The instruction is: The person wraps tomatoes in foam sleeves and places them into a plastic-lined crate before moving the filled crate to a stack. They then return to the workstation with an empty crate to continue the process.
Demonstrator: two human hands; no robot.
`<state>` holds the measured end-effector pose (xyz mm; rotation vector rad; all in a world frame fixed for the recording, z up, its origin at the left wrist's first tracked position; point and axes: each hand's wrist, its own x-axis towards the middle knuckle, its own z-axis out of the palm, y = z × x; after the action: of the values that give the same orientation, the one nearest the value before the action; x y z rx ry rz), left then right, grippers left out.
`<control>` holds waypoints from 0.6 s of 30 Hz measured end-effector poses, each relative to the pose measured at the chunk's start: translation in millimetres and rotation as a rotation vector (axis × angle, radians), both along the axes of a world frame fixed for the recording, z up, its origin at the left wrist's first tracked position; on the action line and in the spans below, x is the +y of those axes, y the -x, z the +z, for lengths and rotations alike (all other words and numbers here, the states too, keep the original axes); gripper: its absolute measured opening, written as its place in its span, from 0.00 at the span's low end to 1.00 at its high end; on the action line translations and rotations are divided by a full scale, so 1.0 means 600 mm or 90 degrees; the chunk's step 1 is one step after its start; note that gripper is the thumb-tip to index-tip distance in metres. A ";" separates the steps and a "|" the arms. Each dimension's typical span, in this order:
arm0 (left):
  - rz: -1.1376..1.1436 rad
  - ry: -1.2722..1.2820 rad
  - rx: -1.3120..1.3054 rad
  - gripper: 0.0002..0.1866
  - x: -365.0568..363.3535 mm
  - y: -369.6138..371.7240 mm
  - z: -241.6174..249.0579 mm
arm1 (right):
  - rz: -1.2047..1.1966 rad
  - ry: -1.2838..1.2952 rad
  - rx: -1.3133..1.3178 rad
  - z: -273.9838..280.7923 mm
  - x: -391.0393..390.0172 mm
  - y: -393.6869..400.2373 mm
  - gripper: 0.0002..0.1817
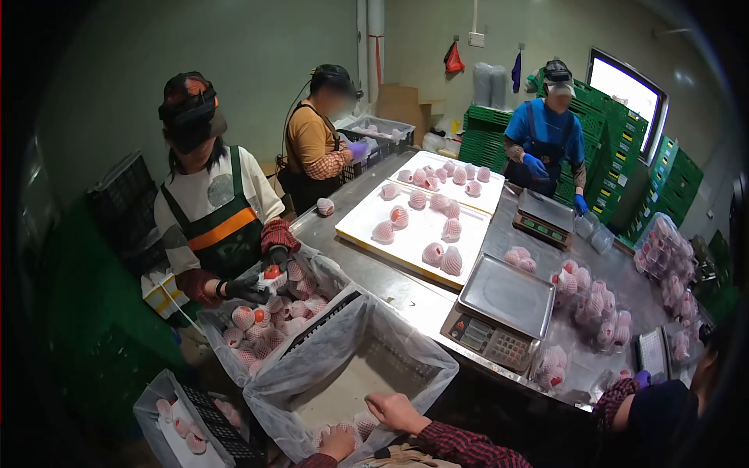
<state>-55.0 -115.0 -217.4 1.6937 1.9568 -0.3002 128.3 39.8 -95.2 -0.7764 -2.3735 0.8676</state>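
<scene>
Left hand low in the near end of a plastic-lined box, over the net-wrapped fruit gathered there; its fingers are bent downward and partly hidden, so whether they have closed round a piece cannot be told. Right hand just beside and a little higher, above the same end of the box, fingers curled inward; how tight they are, or whether anything is in them, cannot be told from this angle. The brown bottom of the box shows beyond the fruit. Adjoining on the left, a second lined crate heaped with wrapped fruit; over it a co-worker in black gloves holds a red fruit partly in white wrapping. Lower left, a smaller crate with several wrapped pieces. Ahead, a metal desk carries two white trays of wrapped fruit, set end to end, with a near scale to their right and another scale farther off. Packed fruit sits in clusters along the desk's right side. Across it, a person in blue stands before stacked green crates; a person in orange works beyond the far left edge.
</scene>
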 end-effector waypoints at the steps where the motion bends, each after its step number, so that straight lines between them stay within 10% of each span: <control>1: -0.002 0.000 0.000 0.28 0.000 0.001 -0.009 | 0.003 -0.003 0.007 0.003 0.001 0.000 0.09; 12: -0.236 -0.060 -0.004 0.21 -0.017 0.010 0.033 | -0.005 -0.010 0.035 -0.005 0.008 0.001 0.09; 18: -0.051 -0.013 -0.219 0.33 0.014 0.045 0.054 | -0.017 0.006 0.051 -0.004 0.004 -0.001 0.10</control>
<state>-82.2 -106.4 -184.9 1.7096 1.6487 -0.0139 129.2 42.4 -97.8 -0.7614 -2.2863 0.8825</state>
